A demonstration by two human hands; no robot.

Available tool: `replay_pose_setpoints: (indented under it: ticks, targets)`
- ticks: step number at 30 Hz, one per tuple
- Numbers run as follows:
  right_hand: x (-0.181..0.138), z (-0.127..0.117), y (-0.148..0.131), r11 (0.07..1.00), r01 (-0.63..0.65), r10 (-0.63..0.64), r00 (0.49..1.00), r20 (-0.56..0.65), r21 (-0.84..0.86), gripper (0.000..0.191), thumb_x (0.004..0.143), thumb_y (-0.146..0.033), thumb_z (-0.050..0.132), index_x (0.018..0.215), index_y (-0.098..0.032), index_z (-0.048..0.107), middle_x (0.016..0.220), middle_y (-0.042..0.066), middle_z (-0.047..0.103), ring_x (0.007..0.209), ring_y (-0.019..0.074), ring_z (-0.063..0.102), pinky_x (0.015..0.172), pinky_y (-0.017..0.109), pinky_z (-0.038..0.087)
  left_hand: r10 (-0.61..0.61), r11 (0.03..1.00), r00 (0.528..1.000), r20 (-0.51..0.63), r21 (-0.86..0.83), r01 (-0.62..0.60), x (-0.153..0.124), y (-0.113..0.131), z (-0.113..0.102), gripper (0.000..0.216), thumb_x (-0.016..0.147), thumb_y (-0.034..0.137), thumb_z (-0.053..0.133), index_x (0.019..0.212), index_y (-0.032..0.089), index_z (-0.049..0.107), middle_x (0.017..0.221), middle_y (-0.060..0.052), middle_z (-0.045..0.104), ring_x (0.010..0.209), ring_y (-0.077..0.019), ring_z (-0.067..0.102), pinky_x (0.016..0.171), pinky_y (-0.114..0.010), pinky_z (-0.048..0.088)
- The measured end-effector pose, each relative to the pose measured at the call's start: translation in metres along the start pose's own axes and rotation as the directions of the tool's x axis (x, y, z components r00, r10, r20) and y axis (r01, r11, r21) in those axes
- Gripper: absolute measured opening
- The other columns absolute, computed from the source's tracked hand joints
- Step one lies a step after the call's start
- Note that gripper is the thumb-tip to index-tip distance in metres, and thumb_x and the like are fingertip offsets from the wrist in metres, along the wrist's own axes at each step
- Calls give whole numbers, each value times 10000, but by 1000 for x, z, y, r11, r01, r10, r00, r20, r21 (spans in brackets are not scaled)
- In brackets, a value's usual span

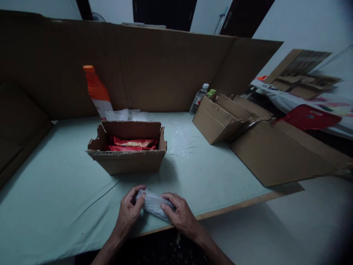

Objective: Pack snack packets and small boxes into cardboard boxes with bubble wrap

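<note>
your left hand (131, 207) and right hand (178, 213) are both clamped on the bubble-wrap bundle (154, 203), one per end, probably so it won't unroll | bundle's on your side of the open box (132, 165) | red packets (132, 148) sit inside it, walls likely corralling them

Bubble wrap (154, 203) in left grip (129, 208), right grip (181, 214)

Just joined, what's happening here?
A person's left hand and right hand hold a small clear bubble-wrap bundle at the near edge of a pale green cloth-covered table. Beyond it stands an open brown cardboard box with red packets inside; a flat clear bubble-wrap sheet lies to the box's right.
</note>
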State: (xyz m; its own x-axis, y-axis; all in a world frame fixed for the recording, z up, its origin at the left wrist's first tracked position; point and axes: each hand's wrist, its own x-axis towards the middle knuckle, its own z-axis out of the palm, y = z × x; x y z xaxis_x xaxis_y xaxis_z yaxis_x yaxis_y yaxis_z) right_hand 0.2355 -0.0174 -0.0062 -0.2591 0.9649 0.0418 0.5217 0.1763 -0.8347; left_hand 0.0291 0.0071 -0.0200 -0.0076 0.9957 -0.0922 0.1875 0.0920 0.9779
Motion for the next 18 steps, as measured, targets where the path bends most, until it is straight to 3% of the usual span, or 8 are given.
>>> replay_pose_setpoints:
  ticks: [18]
  targets:
    - [3,-2,-1,999,23,-23,1000,-4,25,182,913,-247,550,1028,-192,681,952,54,724,888,196,640,829,307,473,-8,1000,1000,-7,8,8,0,0,0,378,804,446,627,1014,145,719,857,-55,729,709,-181,635,637,-260,488]
